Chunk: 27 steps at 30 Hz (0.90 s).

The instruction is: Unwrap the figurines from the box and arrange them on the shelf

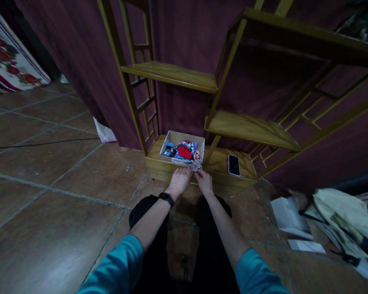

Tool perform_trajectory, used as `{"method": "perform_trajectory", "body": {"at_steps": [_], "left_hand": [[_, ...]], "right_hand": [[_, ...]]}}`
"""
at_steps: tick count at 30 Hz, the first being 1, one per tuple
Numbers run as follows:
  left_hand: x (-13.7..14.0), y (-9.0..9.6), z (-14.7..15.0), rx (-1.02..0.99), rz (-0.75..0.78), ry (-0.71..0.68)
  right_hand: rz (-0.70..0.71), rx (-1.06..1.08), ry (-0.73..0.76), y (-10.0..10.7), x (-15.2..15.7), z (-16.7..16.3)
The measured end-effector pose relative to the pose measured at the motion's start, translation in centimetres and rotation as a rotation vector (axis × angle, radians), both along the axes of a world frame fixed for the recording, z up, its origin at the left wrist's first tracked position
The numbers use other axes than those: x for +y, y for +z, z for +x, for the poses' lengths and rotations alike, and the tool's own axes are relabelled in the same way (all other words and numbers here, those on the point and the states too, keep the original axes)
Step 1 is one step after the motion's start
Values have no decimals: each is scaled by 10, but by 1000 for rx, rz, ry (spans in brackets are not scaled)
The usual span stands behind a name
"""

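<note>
Both hands meet in front of a white cardboard box [202,149] on the lowest shelf. The box holds many small colourful pieces, with a red one [184,152] on top. Between my fingers is a small clear plastic wrapper [196,166]; what it contains is too small to make out. My left hand [180,179], with a dark band at its wrist, has its fingers closed at the wrapper's left side. From the right, my right hand [204,181] pinches the wrapper. Its fingertips are partly hidden.
A phone [234,165] lies on the low wooden shelf [219,161] to the right. Upper shelves [171,75] overhang the box. On the floor at right are a white box [290,214] and a pale cloth bag [343,212]. A dark cable [46,143] crosses the floor at left.
</note>
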<state>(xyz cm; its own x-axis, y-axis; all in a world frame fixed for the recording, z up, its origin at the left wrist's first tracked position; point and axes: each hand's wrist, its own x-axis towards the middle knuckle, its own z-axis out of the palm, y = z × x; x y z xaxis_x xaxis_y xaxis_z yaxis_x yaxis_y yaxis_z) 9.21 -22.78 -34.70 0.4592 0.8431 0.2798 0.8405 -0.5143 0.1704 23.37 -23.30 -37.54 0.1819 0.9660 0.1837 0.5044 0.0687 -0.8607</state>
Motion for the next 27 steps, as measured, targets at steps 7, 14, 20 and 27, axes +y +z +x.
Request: {"method": "perform_trajectory", "body": {"at_steps": [7, 14, 20, 27], "left_hand": [[0, -1, 0, -87, -53, -4], [1, -2, 0, -40, -28, -17], [-1, 0, 0, -55, -30, -22], [-2, 0, 1, -35, -19, -22]], "right_hand": [[3, -11, 2, 1, 0, 0], [6, -34, 8, -1, 0, 0], [6, -35, -2, -1, 0, 0], [-2, -52, -2, 2, -1, 0]]}}
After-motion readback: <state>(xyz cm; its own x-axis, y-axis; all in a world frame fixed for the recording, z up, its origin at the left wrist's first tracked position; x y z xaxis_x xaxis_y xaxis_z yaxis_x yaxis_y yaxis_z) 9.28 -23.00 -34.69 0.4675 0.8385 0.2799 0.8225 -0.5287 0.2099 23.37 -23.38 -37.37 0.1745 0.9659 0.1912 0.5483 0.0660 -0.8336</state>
